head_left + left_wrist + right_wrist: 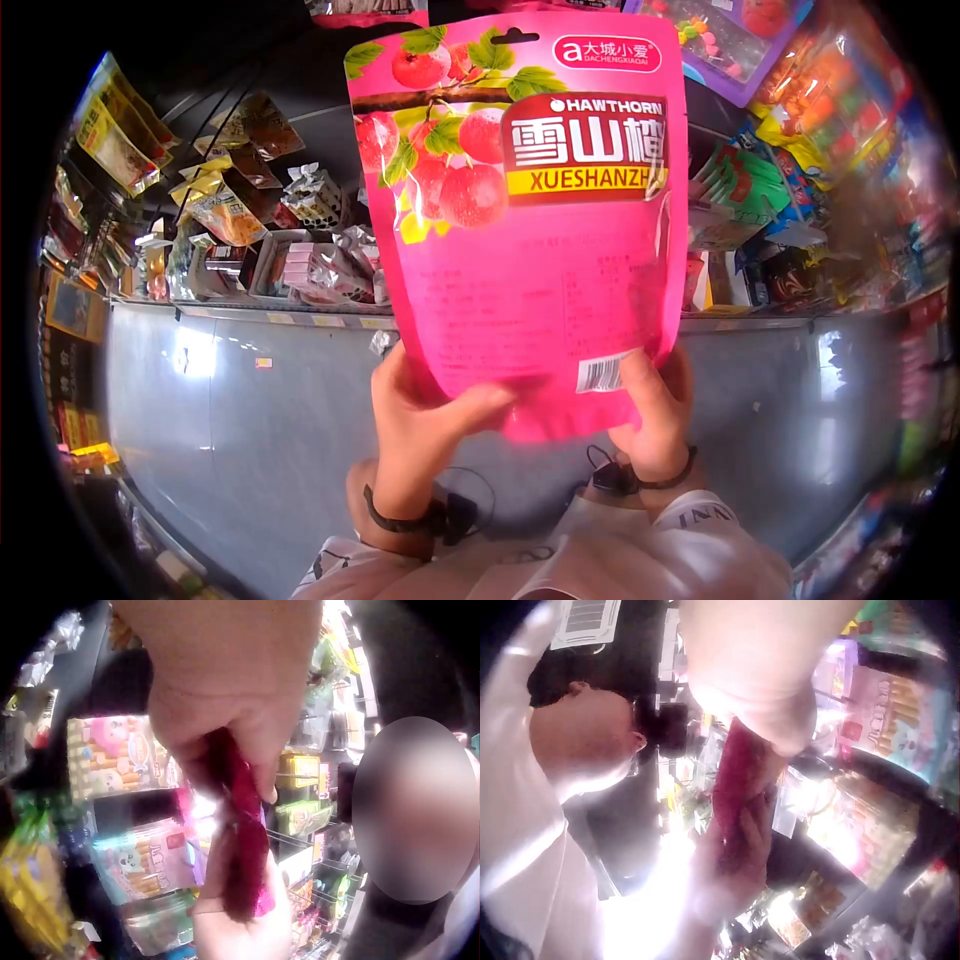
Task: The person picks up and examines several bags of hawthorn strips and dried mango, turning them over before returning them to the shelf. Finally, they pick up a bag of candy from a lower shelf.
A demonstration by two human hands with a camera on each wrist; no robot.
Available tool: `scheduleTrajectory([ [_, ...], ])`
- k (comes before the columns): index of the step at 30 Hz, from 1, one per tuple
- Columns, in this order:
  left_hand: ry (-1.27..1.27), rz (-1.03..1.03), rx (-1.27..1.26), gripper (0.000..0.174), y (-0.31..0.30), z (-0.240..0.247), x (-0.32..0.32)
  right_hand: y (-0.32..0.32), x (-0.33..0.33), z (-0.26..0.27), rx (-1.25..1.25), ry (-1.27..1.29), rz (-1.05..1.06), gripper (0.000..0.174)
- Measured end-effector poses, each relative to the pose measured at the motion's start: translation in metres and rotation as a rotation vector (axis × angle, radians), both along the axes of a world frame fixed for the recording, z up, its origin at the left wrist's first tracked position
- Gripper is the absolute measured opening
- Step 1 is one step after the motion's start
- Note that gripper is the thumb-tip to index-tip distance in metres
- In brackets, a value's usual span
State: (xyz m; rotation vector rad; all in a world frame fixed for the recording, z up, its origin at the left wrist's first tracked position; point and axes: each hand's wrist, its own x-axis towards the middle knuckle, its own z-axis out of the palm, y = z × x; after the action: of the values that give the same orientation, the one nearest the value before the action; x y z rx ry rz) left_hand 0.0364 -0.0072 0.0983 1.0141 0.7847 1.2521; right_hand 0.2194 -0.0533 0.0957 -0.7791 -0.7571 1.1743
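A bright pink pouch of hawthorn snacks (520,270) is held upright in front of me. Its printed panel faces my head, with red fruit at the upper left and a barcode at the lower right. My left hand (415,425) grips the lower left corner, thumb lying across the front. At the lower right corner my right hand (655,415) holds on, its thumb beside the barcode. The fingers of both hands are hidden behind the pouch. In the left wrist view the pouch (244,840) appears edge-on and dark red between the two hands.
Shop shelves with boxes (310,270) and yellow snack bags (225,205) stand beyond the pouch. Green packets (745,185) sit at the right, and a purple-edged package (745,80) hangs above them. Grey floor (270,420) lies below the shelf edge.
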Motion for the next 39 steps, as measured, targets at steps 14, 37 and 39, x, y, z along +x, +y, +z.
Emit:
scheduleTrajectory([
  [14, 0.102, -0.111, -0.061, 0.045, 0.004, 0.003, -0.006, 0.009, -0.007, 0.004, -0.001, -0.044, -0.129, 0.025],
  [37, 0.109, -0.043, -0.025, 0.040, 0.003, 0.005, 0.003, 0.010, -0.004, 0.002, -0.074, -0.030, -0.125, 0.022],
  [39, 0.107, -0.042, -0.022, 0.041, 0.002, 0.006, 0.003, 0.009, -0.004, 0.002, -0.079, -0.030, -0.123, 0.022],
])
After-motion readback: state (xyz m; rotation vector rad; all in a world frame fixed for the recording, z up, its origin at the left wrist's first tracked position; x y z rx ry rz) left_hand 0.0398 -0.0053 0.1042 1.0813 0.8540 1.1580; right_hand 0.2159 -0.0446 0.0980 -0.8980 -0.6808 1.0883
